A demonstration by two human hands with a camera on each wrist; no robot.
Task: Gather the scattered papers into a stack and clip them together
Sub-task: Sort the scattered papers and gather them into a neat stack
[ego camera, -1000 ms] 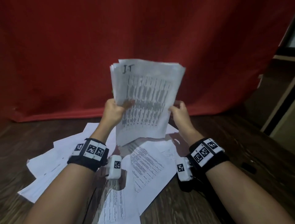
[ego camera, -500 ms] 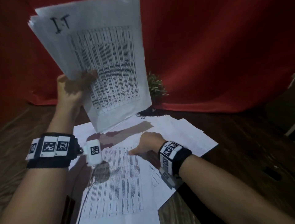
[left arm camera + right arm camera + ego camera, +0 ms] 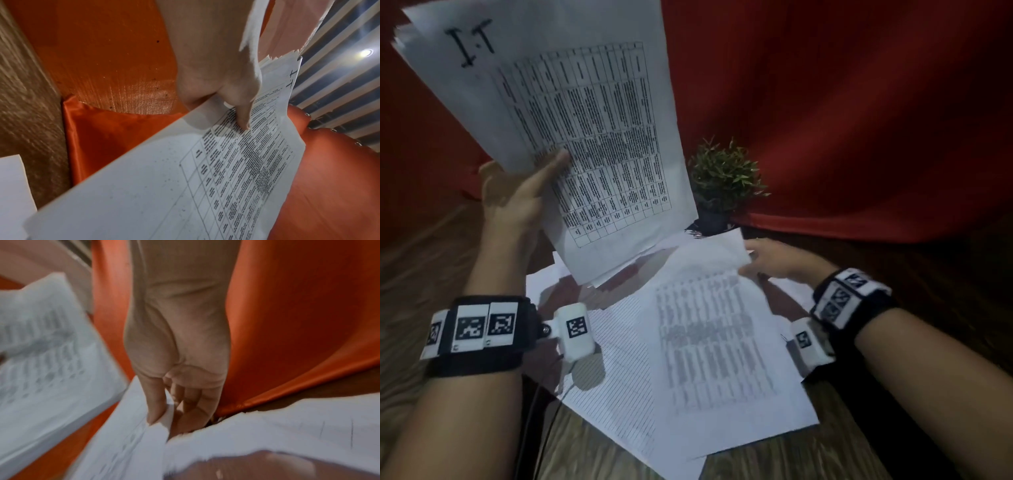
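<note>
The left hand grips the stack upright above the table, thumb across the top page. The right hand, blurred, seems to pinch a loose sheet at its far edge.

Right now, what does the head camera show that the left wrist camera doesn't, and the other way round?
Only the head view shows the right hand pinching the far edge of a loose sheet on the wooden table, other scattered papers, and a small potted plant. Only the left wrist view shows a ceiling light and slatted panels. Both show the left hand gripping the gathered stack marked "I.T", thumb on its printed table, and the red cloth.
</note>
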